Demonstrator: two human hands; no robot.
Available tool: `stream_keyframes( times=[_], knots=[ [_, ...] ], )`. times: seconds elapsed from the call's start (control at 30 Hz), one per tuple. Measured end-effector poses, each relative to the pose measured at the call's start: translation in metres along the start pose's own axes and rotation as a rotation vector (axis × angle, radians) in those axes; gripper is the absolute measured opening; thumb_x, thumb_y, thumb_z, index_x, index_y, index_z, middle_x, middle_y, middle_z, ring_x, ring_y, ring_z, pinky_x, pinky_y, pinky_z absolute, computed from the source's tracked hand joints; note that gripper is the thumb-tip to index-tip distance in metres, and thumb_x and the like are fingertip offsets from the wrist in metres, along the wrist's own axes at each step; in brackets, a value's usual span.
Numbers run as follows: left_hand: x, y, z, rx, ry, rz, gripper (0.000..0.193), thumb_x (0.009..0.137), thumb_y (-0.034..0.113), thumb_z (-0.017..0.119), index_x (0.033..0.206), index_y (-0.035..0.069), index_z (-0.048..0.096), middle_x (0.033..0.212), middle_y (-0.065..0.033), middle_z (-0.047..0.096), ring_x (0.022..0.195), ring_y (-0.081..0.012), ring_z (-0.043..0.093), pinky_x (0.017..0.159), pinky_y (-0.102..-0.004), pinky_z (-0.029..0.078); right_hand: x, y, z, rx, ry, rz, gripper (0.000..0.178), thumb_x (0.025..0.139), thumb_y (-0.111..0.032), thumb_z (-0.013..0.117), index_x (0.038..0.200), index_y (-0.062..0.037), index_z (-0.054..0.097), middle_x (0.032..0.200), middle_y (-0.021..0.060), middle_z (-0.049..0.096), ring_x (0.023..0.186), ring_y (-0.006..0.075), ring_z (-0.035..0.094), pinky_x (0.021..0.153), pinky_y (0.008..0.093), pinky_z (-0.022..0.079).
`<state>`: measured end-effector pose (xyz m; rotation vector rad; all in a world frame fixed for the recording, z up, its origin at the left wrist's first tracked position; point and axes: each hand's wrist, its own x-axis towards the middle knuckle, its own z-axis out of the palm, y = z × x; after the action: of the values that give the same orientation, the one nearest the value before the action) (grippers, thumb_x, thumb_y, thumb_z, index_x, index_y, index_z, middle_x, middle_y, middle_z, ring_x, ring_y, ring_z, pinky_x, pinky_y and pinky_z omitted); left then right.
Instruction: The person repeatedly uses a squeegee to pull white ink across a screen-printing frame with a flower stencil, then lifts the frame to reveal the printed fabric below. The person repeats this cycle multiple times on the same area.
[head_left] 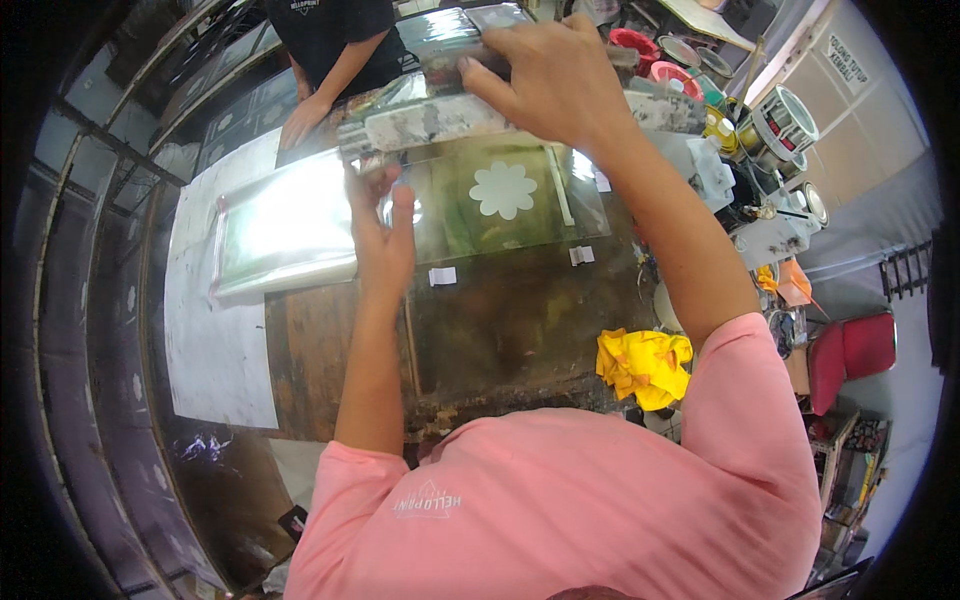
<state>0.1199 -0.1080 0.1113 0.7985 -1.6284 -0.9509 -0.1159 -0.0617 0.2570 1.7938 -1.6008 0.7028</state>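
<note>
My left hand (385,235) reaches to the left end of a paint-stained screen-printing frame (435,122), its thumb apart from its fingers. Glare hides whether the fingertips touch the clear plastic there. My right hand (555,80) is closed over a brown wooden bar (450,68) along the frame's far side. The frame's near edge is raised and tilted above the table. Below it lies a clear greenish sheet (455,225) with a pale flower shape (503,190). A shiny stack of clear plastic sheets (285,215) is left of my left hand.
Across the table stands a person in black, one hand (305,120) on the table. Small white tabs (442,276) sit by the sheet. A crumpled yellow cloth (645,367) lies near my right elbow. Paint cans (782,125) crowd the right; a metal rack (75,180) lines the left.
</note>
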Motion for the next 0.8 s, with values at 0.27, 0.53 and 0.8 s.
stream_keyframes(
  times=[0.27,0.53,0.8],
  knots=[
    [-0.103,-0.071,-0.001,1.025,-0.381,-0.075,0.103,0.099,0.079,0.049,0.169,0.005,0.032,0.171,-0.0395,0.017,0.163,-0.0534,0.007,0.126,-0.0720,-0.004,0.040,0.021,-0.001,0.058,-0.044,0.057,0.054,0.098,-0.050,0.057,0.087,-0.0009,0.076,0.083,0.0197,0.077,0.083,0.0358,0.074,0.088,0.0537,0.048],
    [-0.099,-0.058,0.011,1.069,-0.471,-0.167,0.108,0.098,0.082,0.046,0.165,-0.002,0.036,0.172,-0.0288,0.030,0.165,-0.0434,0.015,0.128,-0.0691,-0.004,0.049,0.023,0.000,0.073,-0.028,0.078,0.054,0.097,-0.050,0.055,0.089,-0.0016,0.078,0.089,0.0193,0.078,0.087,0.0345,0.076,0.089,0.0534,0.048],
    [-0.024,-0.026,0.012,0.567,-0.065,-0.051,0.071,0.097,0.041,0.079,0.143,-0.010,0.061,0.129,-0.0289,0.073,0.115,-0.0364,0.073,0.101,-0.0467,0.054,0.051,0.024,-0.005,0.066,-0.069,0.080,0.055,0.096,-0.051,0.056,0.088,-0.0011,0.078,0.085,0.0203,0.077,0.085,0.0371,0.075,0.088,0.0536,0.048]
  ],
)
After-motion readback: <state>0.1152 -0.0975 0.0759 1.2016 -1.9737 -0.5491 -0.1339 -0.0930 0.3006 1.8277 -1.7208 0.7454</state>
